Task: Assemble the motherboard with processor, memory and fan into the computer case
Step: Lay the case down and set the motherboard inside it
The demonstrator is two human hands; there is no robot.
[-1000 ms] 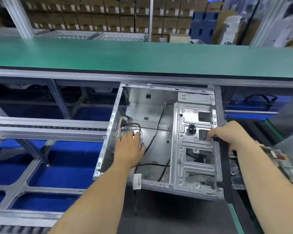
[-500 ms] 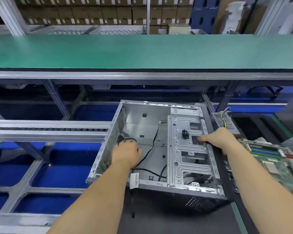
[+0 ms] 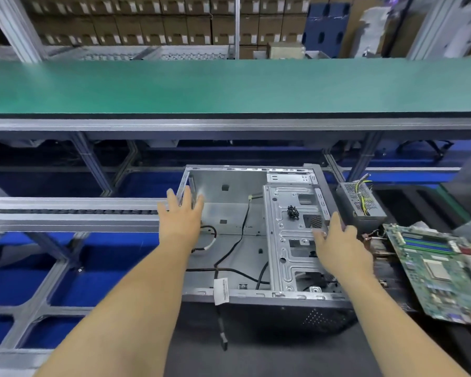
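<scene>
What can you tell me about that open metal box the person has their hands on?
The computer case is bare silvery sheet metal with a dark perforated outer wall, lying on its side, open upward. No motherboard is in it; black cables trail across its floor, and a stamped bracket plate spans its right part. The left hand is at its left wall, the right hand on the plate, fingers straight.

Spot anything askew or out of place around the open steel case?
Two oddities: a black labelled cable spills over the grey steel computer case's near rim, dangling outside. The green motherboard lies tilted beside the case, propped unevenly rather than flat.
</scene>
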